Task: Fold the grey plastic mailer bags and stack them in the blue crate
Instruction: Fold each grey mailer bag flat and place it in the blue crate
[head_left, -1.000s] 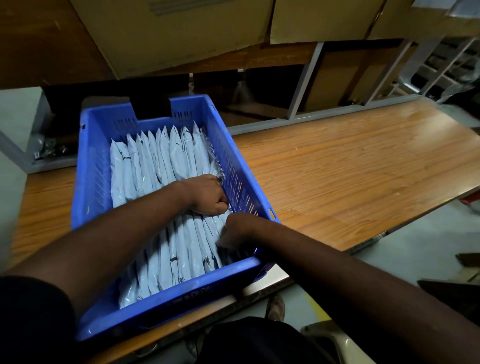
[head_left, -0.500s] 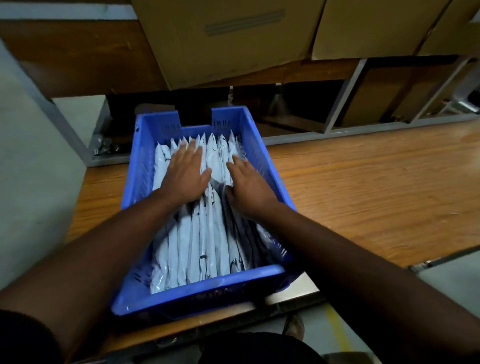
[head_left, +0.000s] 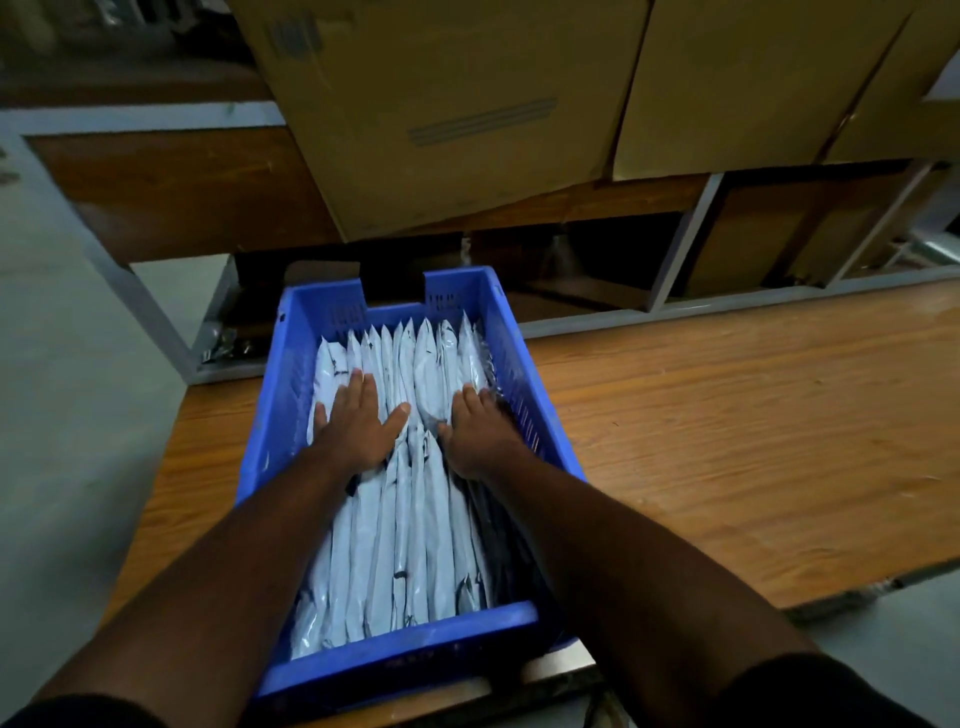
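Observation:
A blue crate (head_left: 283, 415) stands on the left part of a wooden table. It holds several folded grey mailer bags (head_left: 410, 545) packed on edge in long rows. My left hand (head_left: 356, 423) lies flat on the left rows, fingers straight and spread. My right hand (head_left: 475, 431) presses flat on the right rows, close to the crate's right wall. Neither hand grips a bag. My forearms hide part of the rows nearer to me.
The wooden table (head_left: 753, 441) stretches away to the right of the crate. Large cardboard boxes (head_left: 441, 104) sit on a shelf behind and above it. A grey shelf frame (head_left: 680, 244) runs along the back. Grey floor (head_left: 67, 415) lies to the left.
Both hands moved from the crate's near right corner, where the fingers were tucked among the bags, to lie flat on the rows further back. The left hand then slid further left.

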